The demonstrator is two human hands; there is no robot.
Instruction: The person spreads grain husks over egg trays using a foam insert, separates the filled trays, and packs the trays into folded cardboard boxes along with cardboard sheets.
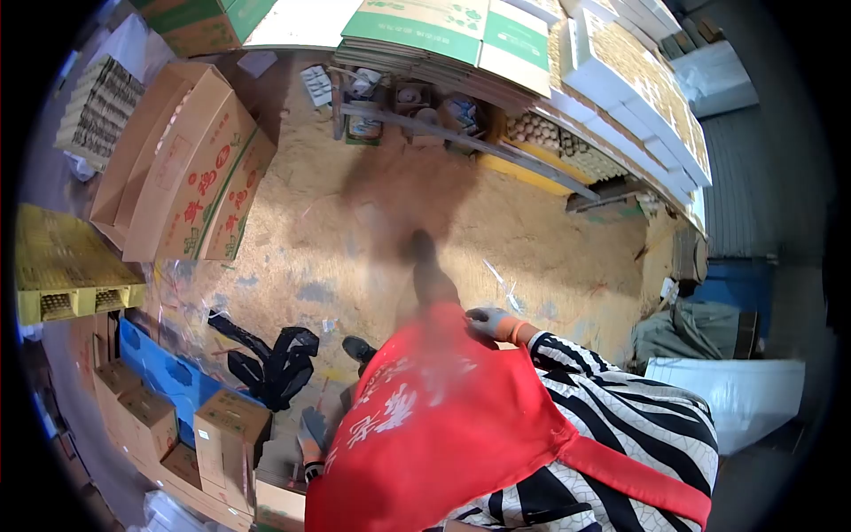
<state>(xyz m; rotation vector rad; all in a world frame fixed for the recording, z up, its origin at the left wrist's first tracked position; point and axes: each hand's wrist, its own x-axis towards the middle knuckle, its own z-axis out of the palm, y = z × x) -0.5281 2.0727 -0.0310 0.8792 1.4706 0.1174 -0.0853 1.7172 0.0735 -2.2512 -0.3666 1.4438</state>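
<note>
My right hand (pixel 489 323), in a grey glove with dark fingertips and an orange cuff, is beside the edge of the red apron (pixel 443 399). Its fingers are loosely extended, with nothing visible in them. At the lower left, my left hand (pixel 313 429) hangs beside the apron, also gloved, with a dark band at the wrist. Its fingers look loose and nothing shows in them. Nearest to it are a brown carton (pixel 229 434) and a black crumpled bag-like thing (pixel 279 359) on the floor. One leg and dark shoe stretch forward below me.
Tall printed cartons (pixel 191 168) stand at left beside a yellow pallet (pixel 80 262). Ahead, a bench holds flattened green-and-white cartons (pixel 425 35) and white trays (pixel 638 71), with eggs (pixel 532 131) below. A blue pallet (pixel 164 363) lies lower left; a white box (pixel 727 399) stands right.
</note>
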